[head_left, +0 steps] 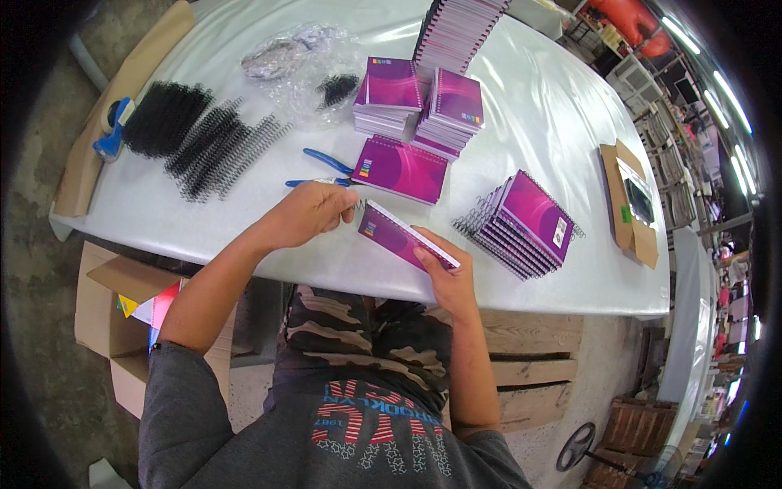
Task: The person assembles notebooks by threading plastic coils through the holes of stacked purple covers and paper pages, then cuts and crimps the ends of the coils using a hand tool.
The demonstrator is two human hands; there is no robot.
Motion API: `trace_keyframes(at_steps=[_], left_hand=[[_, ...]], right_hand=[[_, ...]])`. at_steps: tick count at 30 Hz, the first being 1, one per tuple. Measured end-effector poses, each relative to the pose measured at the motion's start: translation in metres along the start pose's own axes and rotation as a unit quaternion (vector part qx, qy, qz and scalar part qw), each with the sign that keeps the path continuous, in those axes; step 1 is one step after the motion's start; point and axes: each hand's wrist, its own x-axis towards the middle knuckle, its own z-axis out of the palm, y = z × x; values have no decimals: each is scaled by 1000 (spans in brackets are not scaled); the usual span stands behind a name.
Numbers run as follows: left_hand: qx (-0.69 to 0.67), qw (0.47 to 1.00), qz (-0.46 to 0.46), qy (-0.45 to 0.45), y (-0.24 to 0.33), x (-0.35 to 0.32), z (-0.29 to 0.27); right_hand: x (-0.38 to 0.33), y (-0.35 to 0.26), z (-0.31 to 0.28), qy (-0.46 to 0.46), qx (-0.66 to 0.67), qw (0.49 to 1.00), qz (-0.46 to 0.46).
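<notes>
My right hand (446, 267) grips a small purple notebook (399, 234) by its right end, tilted above the near part of the table. At the notebook's left corner, my left hand (314, 213) is closed in a pinch on a black spiral coil (360, 205), a short length of which shows between fingers and pages. Just beyond lies a low pile of purple notebooks (401, 169), with blue-handled pliers (327, 156) beside it, their jaws hidden. To the right stands a stack of spiral-bound notebooks (525, 220), loose coil ends sticking out at its sides.
Many black coils (216, 151) lie at the left, near a blue tape dispenser (112, 134) and a clear plastic bag (297, 65). Taller notebook stacks (452, 102) rise at the back. A cardboard tray (627, 204) sits right; an open box (122, 318) stands below the table's left edge.
</notes>
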Motion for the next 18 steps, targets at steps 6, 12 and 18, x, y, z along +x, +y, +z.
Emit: trace_keyframes(at_steps=[6, 12, 18], left_hand=[[-43, 998, 47, -18, 2, 12, -12], [277, 910, 304, 54, 25, 11, -6], [500, 818, 283, 21, 56, 5, 11]], right_hand=[[0, -3, 0, -17, -15, 1000, 8], [-1, -5, 0, -3, -49, 998, 26], [-1, 0, 0, -19, -46, 999, -18]])
